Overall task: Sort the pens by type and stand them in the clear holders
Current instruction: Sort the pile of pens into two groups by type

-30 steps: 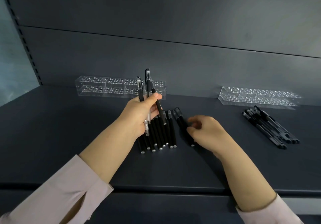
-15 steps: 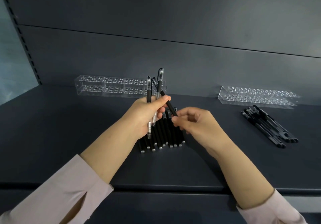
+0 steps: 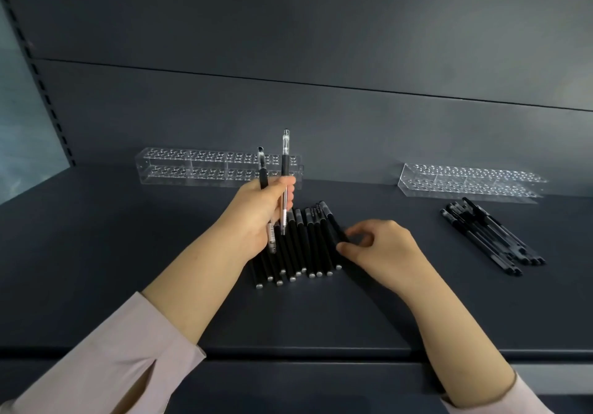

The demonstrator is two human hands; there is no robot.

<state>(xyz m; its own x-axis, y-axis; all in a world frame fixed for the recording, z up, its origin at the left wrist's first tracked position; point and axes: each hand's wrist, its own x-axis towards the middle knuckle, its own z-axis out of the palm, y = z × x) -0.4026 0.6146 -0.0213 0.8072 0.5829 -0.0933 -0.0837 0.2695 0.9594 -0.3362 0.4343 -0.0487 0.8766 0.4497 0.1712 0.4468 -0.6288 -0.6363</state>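
My left hand (image 3: 256, 217) grips two clear pens with black grips (image 3: 284, 169), held upright above a row of black pens (image 3: 301, 246) lying side by side on the dark shelf. My right hand (image 3: 382, 250) rests at the right end of that row, its thumb and fingers pinching the rightmost black pen (image 3: 333, 224). A clear holder with rows of holes (image 3: 199, 169) stands behind the left hand. A second clear holder (image 3: 468, 184) stands at the back right. Both holders show no pens in them.
A loose pile of black capped pens (image 3: 491, 240) lies on the shelf in front of the right holder. The shelf's front edge (image 3: 288, 354) runs across below my forearms. A dark back panel rises behind the holders.
My right hand dropped from beside the left hand down to the right end of the row. The left hand now holds two pens upright; the slanted black pen between the hands is gone from it.
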